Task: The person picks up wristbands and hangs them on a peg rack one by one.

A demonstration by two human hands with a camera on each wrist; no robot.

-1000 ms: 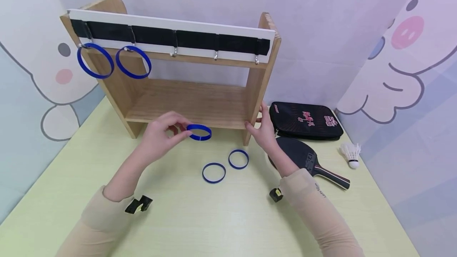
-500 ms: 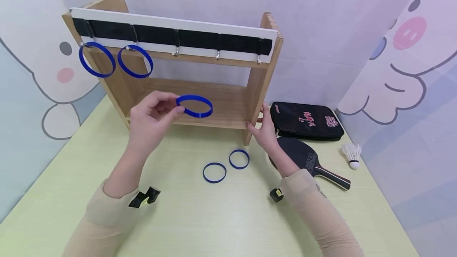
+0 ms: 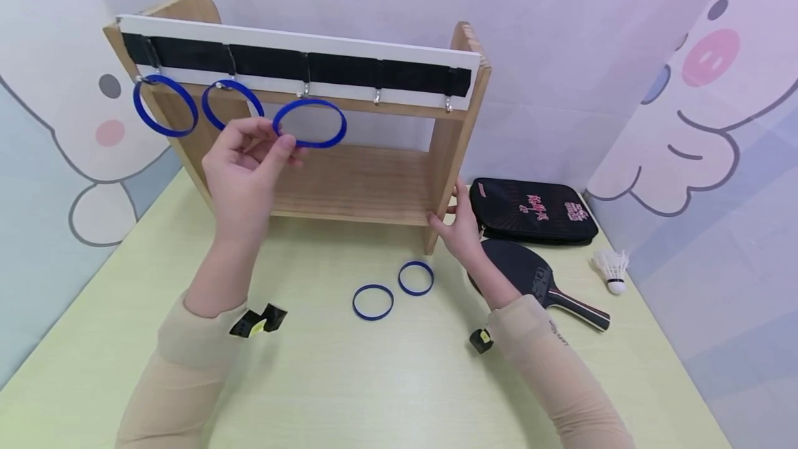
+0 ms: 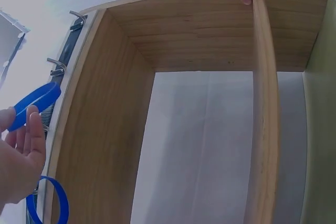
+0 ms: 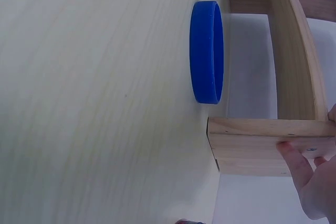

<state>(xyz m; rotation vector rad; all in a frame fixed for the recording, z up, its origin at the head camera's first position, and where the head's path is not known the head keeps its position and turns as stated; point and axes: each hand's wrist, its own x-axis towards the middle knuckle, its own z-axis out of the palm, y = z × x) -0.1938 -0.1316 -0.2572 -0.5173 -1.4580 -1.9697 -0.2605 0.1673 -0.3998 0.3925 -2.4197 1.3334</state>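
Observation:
My left hand [image 3: 244, 161] pinches a blue ring, like a silicone wristband [image 3: 341, 131], between thumb and fingers. It is held up just below the middle metal hook [image 3: 305, 91] of the rack. In the left wrist view the held wristband [image 4: 44, 97] is tilted close to the hook strip. My right hand [image 3: 460, 229] grips the right side panel of the wooden rack [image 3: 355, 182] near its lower shelf. Two blue wristbands hang from the left hooks, one at the far left [image 3: 142, 113] and another beside it [image 3: 208, 113], partly behind my left hand.
Two more blue wristbands lie on the table, a nearer one [image 3: 355, 310] and a farther one [image 3: 401, 284]. Right of the rack are a black zip case [image 3: 530, 210], a table tennis bat [image 3: 517, 265] and a shuttlecock [image 3: 613, 270]. Bare hooks include the far right one [image 3: 448, 104].
My left hand has raised the wristband from low in front of the shelf, up and leftward to the middle hook. My right hand has stayed on the side panel.

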